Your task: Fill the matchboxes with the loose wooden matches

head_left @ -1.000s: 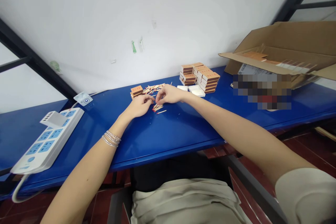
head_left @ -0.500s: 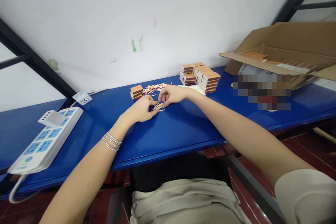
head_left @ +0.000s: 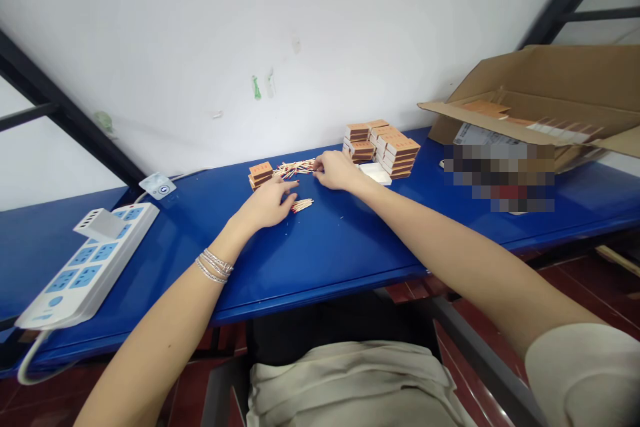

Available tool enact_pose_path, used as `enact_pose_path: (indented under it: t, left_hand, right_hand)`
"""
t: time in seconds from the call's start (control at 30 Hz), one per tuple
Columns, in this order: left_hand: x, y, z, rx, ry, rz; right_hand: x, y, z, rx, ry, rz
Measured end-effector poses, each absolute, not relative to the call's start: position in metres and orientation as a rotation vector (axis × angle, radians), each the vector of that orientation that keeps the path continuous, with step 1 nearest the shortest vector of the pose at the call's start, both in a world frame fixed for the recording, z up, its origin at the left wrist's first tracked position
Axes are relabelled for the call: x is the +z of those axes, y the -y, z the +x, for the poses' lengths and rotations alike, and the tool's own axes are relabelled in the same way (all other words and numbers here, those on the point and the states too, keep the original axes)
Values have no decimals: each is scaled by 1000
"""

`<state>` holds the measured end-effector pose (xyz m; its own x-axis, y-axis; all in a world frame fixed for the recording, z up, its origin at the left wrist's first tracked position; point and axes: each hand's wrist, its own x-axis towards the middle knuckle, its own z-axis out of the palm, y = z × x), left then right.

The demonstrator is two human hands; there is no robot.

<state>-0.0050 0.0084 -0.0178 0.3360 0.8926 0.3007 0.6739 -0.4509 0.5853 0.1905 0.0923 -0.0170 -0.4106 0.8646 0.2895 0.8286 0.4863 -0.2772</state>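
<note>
A small bunch of matches (head_left: 303, 205) lies on the blue table with its red heads to the left. My left hand (head_left: 267, 203) rests beside it, thumb and forefinger apart, the thumb by the match heads. Farther back is a loose heap of matches (head_left: 295, 169). My right hand (head_left: 336, 171) is at the heap's right end with its fingers curled in; what lies between the fingertips is hidden. Behind my left hand stands a short stack of orange matchboxes (head_left: 261, 172), partly covered by that hand. White matchbox trays (head_left: 376, 173) lie right of my right hand.
Stacked matchboxes (head_left: 397, 147) stand at the back right near the wall. An open cardboard box (head_left: 560, 93) is farther right, with a blurred patch before it. A white power strip (head_left: 95, 267) lies at the left, a small card (head_left: 157, 185) behind it.
My right hand has moved from the small bunch back and right to the heap. The bunch now lies neater and uncovered. My left thumb and forefinger remain beside it.
</note>
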Motion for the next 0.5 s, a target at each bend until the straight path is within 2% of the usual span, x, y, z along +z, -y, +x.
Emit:
enact_pose_path:
  t: [0.13, 0.37, 0.5]
  left_hand:
    - [-24, -17, -7, 834, -1616, 2321]
    - [-23, -24, -1, 508, -1922, 2457]
    - [-21, -23, -2, 495, -1943, 2468]
  right_hand:
    - [-24, -93, 181, 40, 2322, -1485]
    - [-21, -87, 171, -106, 2360, -1576]
    - [-11, -79, 175, 78, 2341, -1537]
